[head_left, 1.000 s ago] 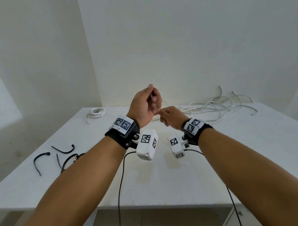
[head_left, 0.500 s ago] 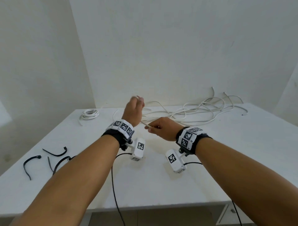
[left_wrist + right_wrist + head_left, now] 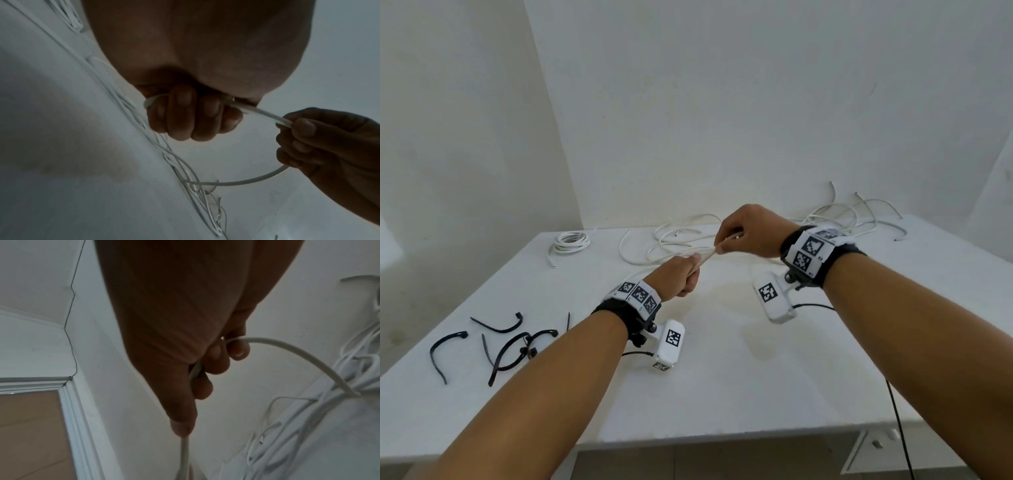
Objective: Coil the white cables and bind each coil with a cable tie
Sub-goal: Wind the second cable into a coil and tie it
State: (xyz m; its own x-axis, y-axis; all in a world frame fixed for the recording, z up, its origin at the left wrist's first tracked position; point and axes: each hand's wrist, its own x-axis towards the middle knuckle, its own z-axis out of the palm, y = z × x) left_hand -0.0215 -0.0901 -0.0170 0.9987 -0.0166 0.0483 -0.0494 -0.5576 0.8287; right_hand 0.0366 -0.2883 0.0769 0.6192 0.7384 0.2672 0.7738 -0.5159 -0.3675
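A white cable (image 3: 704,259) runs taut between my two hands above the table. My left hand (image 3: 681,277) grips it in a fist; in the left wrist view its fingers (image 3: 191,113) curl round the cable (image 3: 265,113). My right hand (image 3: 746,233) pinches the same cable a little higher and to the right; in the right wrist view the cable (image 3: 287,347) bends out past the fingers (image 3: 216,360) down to the loose pile. A tangle of loose white cables (image 3: 835,219) lies along the back of the table. One coiled cable (image 3: 570,241) sits at the back left.
Several black cable ties (image 3: 506,342) lie scattered on the white table (image 3: 722,377) at the front left. White walls close in behind and to the left. Black leads from the wrist cameras hang over the table's front edge (image 3: 722,435).
My left hand has dropped lower and nearer; my right hand has risen and moved right. The stretch of cable between them has drawn out straight.
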